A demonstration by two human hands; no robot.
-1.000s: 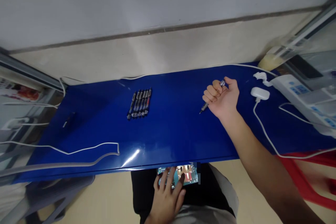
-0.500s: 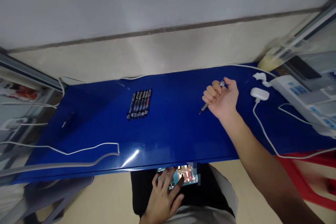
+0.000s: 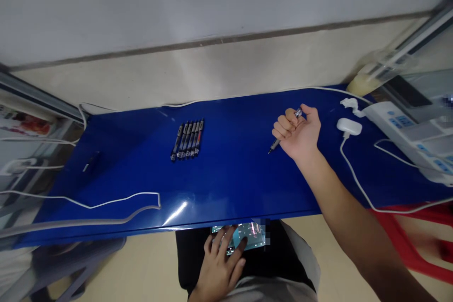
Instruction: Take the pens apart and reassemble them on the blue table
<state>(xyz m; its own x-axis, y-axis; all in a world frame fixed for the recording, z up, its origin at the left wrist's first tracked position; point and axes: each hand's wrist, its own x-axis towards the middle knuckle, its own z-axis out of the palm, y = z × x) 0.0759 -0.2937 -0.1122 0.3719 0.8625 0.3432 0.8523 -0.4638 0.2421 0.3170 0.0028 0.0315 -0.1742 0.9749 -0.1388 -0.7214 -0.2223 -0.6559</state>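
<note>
My right hand rests on the glossy blue tabletop, curled shut around a slim pen. The pen's fine metal tip points down-left and nearly reaches the table. Several black marker pens lie side by side to the left of that hand, and it touches none of them. Below the table edge, my left hand holds a smartphone over my dark lap, with its fingers across the lit screen.
A white earbud case with a white cable lies right of my right hand. A white keyed device stands at the table's right end. Loose white cables run along the edges, a small dark object lies at left, and a red chair stands at lower right.
My left fingers have shifted across the phone, and its screen picture has changed. My right hand and the pen stay in place on the table.
</note>
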